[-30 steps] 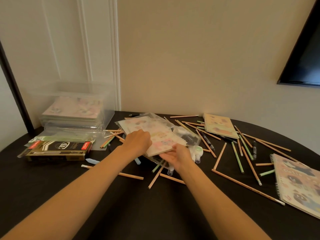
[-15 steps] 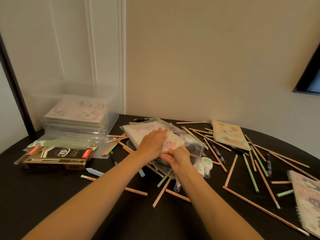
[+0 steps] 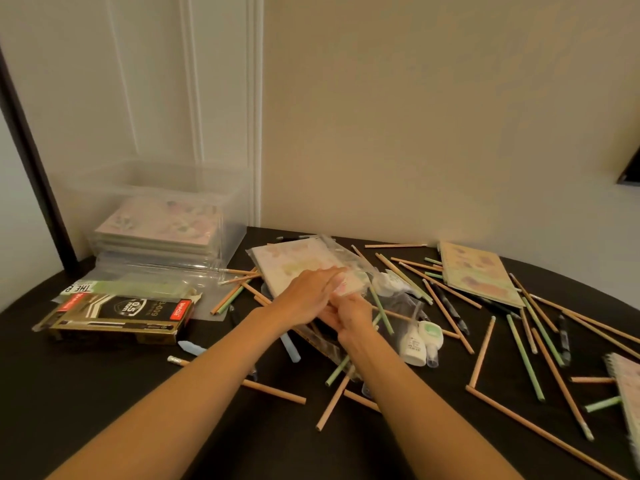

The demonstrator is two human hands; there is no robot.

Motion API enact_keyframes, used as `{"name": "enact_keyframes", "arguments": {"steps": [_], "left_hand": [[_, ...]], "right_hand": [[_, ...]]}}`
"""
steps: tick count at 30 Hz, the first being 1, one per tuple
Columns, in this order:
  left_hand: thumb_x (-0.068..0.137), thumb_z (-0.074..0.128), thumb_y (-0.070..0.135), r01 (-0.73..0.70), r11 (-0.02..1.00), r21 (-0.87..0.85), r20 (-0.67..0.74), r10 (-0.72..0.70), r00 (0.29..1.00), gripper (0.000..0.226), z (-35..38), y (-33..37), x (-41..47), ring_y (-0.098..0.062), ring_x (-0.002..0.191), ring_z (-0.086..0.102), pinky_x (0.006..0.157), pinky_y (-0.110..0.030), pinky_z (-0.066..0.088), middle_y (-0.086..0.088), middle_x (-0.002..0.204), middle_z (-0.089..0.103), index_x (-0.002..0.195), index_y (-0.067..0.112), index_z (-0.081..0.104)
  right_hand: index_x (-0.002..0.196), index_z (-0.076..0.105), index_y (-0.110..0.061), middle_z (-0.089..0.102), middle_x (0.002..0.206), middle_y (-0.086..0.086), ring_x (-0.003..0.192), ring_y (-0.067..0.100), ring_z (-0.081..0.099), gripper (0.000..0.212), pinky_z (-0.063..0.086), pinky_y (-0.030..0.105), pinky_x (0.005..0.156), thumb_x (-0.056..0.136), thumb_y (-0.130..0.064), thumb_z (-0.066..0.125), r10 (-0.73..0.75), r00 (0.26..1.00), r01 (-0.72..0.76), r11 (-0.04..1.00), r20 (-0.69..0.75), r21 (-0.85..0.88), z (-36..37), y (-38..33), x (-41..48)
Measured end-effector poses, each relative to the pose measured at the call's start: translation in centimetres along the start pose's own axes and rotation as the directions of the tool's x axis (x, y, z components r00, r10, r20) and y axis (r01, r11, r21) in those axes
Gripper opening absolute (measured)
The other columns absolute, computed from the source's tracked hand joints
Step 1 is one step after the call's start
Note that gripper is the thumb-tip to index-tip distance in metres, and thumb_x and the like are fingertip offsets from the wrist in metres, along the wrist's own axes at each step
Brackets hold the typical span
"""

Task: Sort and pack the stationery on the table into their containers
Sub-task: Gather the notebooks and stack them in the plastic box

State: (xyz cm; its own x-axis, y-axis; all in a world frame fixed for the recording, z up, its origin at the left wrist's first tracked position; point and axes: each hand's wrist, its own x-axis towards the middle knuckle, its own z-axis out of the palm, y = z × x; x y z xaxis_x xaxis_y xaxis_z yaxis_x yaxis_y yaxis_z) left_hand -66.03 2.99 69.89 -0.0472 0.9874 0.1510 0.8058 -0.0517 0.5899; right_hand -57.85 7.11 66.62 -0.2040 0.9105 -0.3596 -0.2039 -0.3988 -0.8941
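left hand (image 3: 304, 296) slid further over notebook (image 3: 294, 268), right hand (image 3: 349, 315) now touching it

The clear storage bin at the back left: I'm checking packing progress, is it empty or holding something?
Holding something. The clear bin has no lid on, and a stack of pastel notebooks shows through its walls.

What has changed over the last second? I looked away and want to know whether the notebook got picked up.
The left hand and right hand gripped the pastel notebook and raised its near edge off the clear bags; it now tilts towards the clear bin. The camera swung left. The pen box and scattered pencils stayed put.
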Motion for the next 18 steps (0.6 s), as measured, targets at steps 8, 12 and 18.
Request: {"name": "enact_keyframes", "arguments": {"steps": [8, 12, 18], "left_hand": [[0.100, 0.031, 0.024, 0.097, 0.989, 0.113, 0.124, -0.111, 0.986, 0.034, 0.0, 0.2, -0.2, -0.023, 0.121, 0.043, 0.096, -0.033, 0.032, -0.006, 0.142, 0.045, 0.127, 0.023, 0.052], [0.101, 0.027, 0.022, 0.195, 0.971, 0.135, 0.023, -0.200, 0.980, 0.031, 0.1, 1.8, -0.4, -0.031, 0.108, 0.050, 0.087, -0.037, 0.039, -0.017, 0.120, 0.054, 0.102, 0.010, 0.056], [0.092, 0.042, 0.016, 0.113, 0.993, 0.031, -0.373, -0.093, 0.923, 0.028, 2.2, 6.4, 0.4, -0.027, 0.111, 0.050, 0.086, -0.035, 0.039, -0.012, 0.114, 0.060, 0.107, 0.008, 0.064]], "right_hand": [[0.107, 0.056, -0.001, 0.066, 0.092, 0.016, 0.083, 0.022, 0.067, 0.022, 0.057, 0.026, 0.067, 0.089, 0.008, 0.048, 0.129, 0.982, -0.080, 0.949, 0.142, -0.306, -1.9, -2.6, -1.4], [0.120, 0.051, 0.006, 0.062, 0.112, 0.021, 0.106, 0.027, 0.062, 0.027, 0.051, 0.029, 0.088, 0.094, 0.002, 0.045, 0.099, 0.988, -0.054, 0.938, 0.116, -0.342, -5.6, -4.1, -3.0], [0.110, 0.058, -0.005, 0.068, 0.099, 0.016, 0.088, 0.022, 0.069, 0.020, 0.057, 0.028, 0.073, 0.094, -0.001, 0.046, -0.066, 0.986, 0.108, 0.954, 0.153, -0.281, -10.8, -6.4, -5.7]]}}
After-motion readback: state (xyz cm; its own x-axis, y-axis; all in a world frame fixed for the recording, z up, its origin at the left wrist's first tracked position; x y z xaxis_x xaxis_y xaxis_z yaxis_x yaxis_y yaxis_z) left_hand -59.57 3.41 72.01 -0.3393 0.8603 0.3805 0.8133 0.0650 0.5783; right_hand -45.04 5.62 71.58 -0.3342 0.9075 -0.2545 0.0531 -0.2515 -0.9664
